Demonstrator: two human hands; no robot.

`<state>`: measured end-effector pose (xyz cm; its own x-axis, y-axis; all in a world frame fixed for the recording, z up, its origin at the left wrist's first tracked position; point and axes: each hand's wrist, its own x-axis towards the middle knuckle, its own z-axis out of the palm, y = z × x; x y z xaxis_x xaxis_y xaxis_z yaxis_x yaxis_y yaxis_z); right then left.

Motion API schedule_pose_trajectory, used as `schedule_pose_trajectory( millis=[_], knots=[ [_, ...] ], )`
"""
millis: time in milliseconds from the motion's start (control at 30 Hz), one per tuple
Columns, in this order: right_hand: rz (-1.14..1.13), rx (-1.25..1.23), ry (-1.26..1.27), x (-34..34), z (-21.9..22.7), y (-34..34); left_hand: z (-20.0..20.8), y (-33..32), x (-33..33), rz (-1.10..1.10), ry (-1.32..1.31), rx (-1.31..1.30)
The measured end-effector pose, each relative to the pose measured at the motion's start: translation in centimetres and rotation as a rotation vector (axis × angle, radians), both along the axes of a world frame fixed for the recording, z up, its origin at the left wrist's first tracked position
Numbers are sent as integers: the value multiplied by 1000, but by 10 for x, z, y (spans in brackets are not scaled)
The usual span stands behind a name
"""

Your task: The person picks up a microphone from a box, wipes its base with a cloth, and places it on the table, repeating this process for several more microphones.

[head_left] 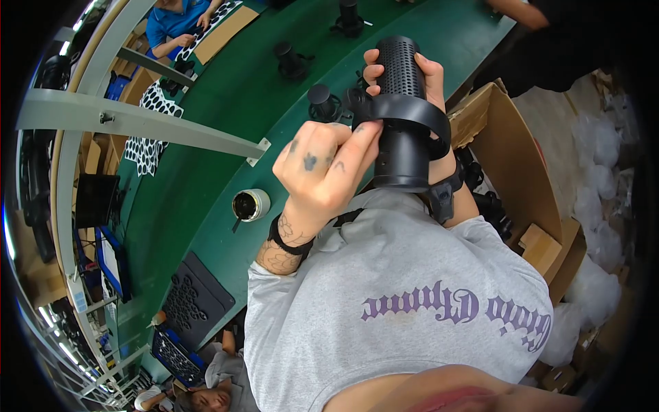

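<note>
Held up in front of my chest is a black microphone [400,154] with a perforated grille at its far end and a curved bracket [410,108] around its body. My right hand [434,79] wraps around the grille, thumb on one side and fingers on the other. Close to the bracket's pivot, my left hand [319,165] is closed with its fingertips pressed against the microphone's side. Whatever small part may sit under those fingertips is hidden. Just beyond, another black microphone [322,103] stands on the green table [226,185].
An open jar [251,205] with dark contents and a stick stands left of my left arm. More black microphones [292,60] stand farther off. A cardboard box [518,147] holding black parts is at my right. A metal beam [144,120] crosses the left. A co-worker in blue [168,27] sits across.
</note>
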<state>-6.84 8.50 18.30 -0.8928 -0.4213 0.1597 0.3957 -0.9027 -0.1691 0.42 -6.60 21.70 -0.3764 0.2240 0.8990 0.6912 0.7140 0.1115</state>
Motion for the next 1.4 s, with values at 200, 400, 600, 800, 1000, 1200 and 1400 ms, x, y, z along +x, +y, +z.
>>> schedule_pose_trajectory(
  millis=[200,400,600,800,1000,1200,1400],
  knots=[
    [33,-116,-107,4,-3,0,1,2,1,-65,-62,24],
    [176,-323,-171,-1,-10,4,2,4,10,-85,-237,7],
    [81,-536,-222,4,0,-6,-7,25,30,-130,-304,197],
    [-103,69,-108,5,9,-3,2,24,27,-44,-45,65],
    [-291,492,100,2,26,1,12,14,41,30,37,-182],
    [-97,666,257,-9,21,13,11,12,44,22,141,-339],
    [-258,639,173,-4,21,2,10,18,43,-73,49,-2]
  ],
)
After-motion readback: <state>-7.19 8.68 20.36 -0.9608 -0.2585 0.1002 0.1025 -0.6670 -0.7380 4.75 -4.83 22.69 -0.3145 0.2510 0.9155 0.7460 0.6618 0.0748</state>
